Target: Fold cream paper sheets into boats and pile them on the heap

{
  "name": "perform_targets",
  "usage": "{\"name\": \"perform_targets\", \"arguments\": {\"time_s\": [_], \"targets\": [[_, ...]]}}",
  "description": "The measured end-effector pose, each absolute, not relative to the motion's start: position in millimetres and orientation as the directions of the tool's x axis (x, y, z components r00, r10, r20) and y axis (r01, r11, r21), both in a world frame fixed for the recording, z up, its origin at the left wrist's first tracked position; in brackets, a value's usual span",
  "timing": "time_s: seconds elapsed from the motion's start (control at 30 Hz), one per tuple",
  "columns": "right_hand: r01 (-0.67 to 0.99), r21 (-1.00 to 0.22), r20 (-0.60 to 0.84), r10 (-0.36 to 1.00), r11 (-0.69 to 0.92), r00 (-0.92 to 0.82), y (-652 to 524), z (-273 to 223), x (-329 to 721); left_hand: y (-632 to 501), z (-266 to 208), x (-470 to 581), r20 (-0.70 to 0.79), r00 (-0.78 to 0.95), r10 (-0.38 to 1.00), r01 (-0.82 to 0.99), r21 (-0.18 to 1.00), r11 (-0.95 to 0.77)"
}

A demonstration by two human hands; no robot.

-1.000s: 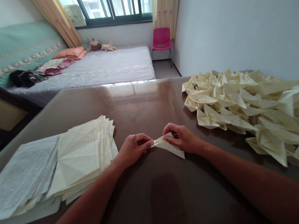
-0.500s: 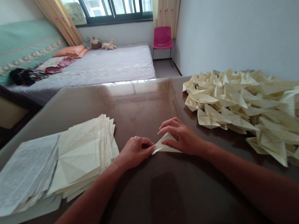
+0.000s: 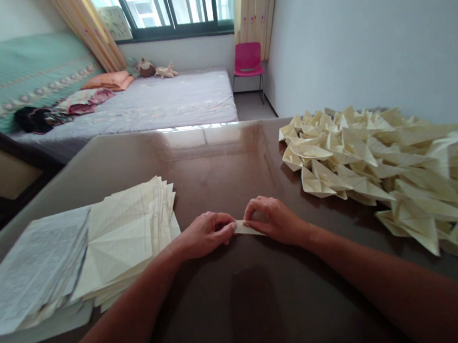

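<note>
Folded ppr (image 3: 241, 228) btwn hands (image 3: 209, 234) (image 3: 275, 219), pinched by both.

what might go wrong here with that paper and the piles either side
The folded paper, pinched by the left hand and right hand, might crease askew or tear. The left hand, close beside the creased sheets, might nudge their uneven stack. The loosely heaped folded pieces could slide if bumped.

Over the table (image 3: 221, 177), my left hand (image 3: 209, 233) and right hand (image 3: 279, 222) cover the ends of the folded paper (image 3: 241, 227), writing on the grey sheets (image 3: 38, 268) at the table's left blurs past reading, and the paper heap (image 3: 360, 149) at the table's right is cut off.
</note>
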State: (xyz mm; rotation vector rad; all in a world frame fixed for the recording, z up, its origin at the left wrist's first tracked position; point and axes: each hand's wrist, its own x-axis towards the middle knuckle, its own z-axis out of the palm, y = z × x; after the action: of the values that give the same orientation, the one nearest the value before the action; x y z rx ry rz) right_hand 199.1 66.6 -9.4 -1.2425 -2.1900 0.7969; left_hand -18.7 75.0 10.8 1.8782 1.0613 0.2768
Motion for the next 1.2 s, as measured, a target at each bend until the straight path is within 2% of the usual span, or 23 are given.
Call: {"name": "perform_targets", "arguments": {"time_s": [0.1, 0.17, 0.33, 0.53, 0.87, 1.03, 1.2], "targets": [[0.559, -0.713, 0.155, 0.873, 0.423, -0.463, 67.0, -9.9, 198.7, 73.4, 3.8, -18.0, -0.214, 0.566, 0.796, 0.527, 0.836, -0.15], [0.528, -0.696, 0.206, 0.84, 0.486, -0.501, 67.1, -10.9, 198.6, 72.6, -4.0, -17.1, -0.213, 0.538, 0.816, 0.481, 0.872, -0.09], [0.537, -0.547, 0.28, 0.745, 0.643, -0.606, 67.3, -10.8, 199.8, 71.7, -14.3, -13.9, -0.147, 0.479, 0.865, 0.329, 0.944, -0.022], [0.571, -0.514, 0.259, 0.75, 0.64, -0.608, 69.4, -8.1, 202.5, 68.7, -8.3, -10.2, -0.117, 0.426, 0.897, 0.312, 0.95, -0.024], [0.629, -0.568, 0.178, 0.825, 0.531, -0.537, 70.5, -9.9, 199.4, 64.6, -7.4, -8.2, -0.077, 0.418, 0.905, 0.427, 0.896, -0.121], [0.615, -0.557, 0.195, 0.808, 0.557, -0.555, 71.3, -15.9, 198.4, 63.4, -5.1, -6.7, 0.02, 0.421, 0.907, 0.572, 0.77, -0.283], [0.549, -0.589, 0.206, 0.767, 0.593, -0.608, 73.3, -20.1, 197.1, 62.2, -4.7, -7.1, -0.039, 0.47, 0.882, 0.644, 0.698, -0.313]]}}
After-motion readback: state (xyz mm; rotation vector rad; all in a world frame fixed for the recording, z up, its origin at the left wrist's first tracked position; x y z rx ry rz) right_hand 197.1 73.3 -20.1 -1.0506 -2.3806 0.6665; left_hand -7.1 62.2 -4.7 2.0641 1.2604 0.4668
